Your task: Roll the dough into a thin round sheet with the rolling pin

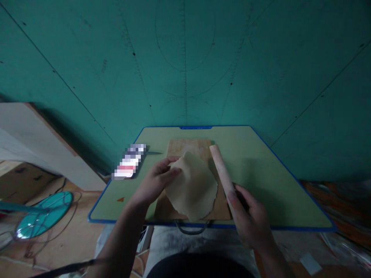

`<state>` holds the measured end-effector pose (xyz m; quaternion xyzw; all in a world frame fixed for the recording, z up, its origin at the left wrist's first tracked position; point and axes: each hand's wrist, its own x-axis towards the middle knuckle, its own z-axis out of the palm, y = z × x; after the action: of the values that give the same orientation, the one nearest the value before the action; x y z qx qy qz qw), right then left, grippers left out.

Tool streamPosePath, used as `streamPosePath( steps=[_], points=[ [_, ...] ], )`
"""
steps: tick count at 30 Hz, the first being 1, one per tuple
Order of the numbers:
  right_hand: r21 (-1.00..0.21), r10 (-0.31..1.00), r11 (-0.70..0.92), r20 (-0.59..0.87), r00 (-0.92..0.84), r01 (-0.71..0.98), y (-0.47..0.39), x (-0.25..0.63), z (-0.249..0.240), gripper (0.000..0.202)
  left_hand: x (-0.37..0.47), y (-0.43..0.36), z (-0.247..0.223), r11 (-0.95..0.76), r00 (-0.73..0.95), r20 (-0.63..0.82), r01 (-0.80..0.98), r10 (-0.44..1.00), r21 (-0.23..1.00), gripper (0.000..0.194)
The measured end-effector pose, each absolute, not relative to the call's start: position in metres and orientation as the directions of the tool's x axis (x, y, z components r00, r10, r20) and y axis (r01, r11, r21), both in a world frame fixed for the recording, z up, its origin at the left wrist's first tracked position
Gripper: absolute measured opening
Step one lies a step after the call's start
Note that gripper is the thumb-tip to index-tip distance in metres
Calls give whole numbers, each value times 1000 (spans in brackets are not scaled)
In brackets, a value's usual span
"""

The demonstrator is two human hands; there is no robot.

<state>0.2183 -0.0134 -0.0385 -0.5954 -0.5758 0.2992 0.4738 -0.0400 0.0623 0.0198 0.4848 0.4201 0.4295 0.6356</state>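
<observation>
A round, flat sheet of pale dough point(193, 189) with uneven edges lies over a wooden cutting board point(189, 146), part of it lifted. My left hand point(158, 179) pinches the dough's upper left edge between thumb and fingers. In my right hand point(251, 212) is a light wooden rolling pin point(222, 168), gripped near its lower end and slanting up to the left along the board's right side. The dough hides much of the board. The board's metal handle point(193, 232) sticks out past the table's near edge.
The green table point(269, 185) has a blue rim. On its left are a blurred-out rectangular item point(130, 162), a thin dark pointed object point(153, 153) and a small orange piece point(120, 199). A green wall point(185, 58) rises behind. A teal round base point(46, 214) with cables stands at left.
</observation>
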Motion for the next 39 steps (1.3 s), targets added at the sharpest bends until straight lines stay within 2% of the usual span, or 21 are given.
streamPosePath(
  steps=[6, 9, 13, 16, 20, 25, 34, 39],
  points=[
    [-912, 969, 105, 184, 166, 397, -14, 218, -37, 43, -45, 56, 18, 94, 316, -66, -76, 947, 993, 48],
    [-911, 969, 110, 187, 160, 398, -14, 217, -35, 43, -47, 56, 16, 11, 285, -23, 43, 958, 999, 51],
    [-912, 969, 116, 190, 157, 393, -13, 217, -34, 42, -51, 58, 18, -123, 263, 55, 250, 963, 960, 38],
    [-909, 967, 129, 203, 151, 396, -13, 217, -34, 41, -55, 59, 20, -211, 314, 100, 344, 944, 915, 37],
    [-906, 965, 140, 215, 150, 400, -14, 219, -36, 39, -60, 58, 18, -158, 410, 0, 350, 912, 923, 33],
    [-904, 963, 138, 218, 158, 406, -15, 220, -36, 40, -60, 53, 13, -53, 451, -153, 413, 880, 909, 42],
    [-910, 968, 107, 187, 167, 399, -15, 218, -29, 40, -56, 45, 6, -27, 408, -145, 387, 901, 922, 35],
    [-915, 965, 104, 188, 183, 390, -15, 218, -28, 40, -56, 42, 3, -67, 395, -99, 384, 913, 921, 30]
  ],
)
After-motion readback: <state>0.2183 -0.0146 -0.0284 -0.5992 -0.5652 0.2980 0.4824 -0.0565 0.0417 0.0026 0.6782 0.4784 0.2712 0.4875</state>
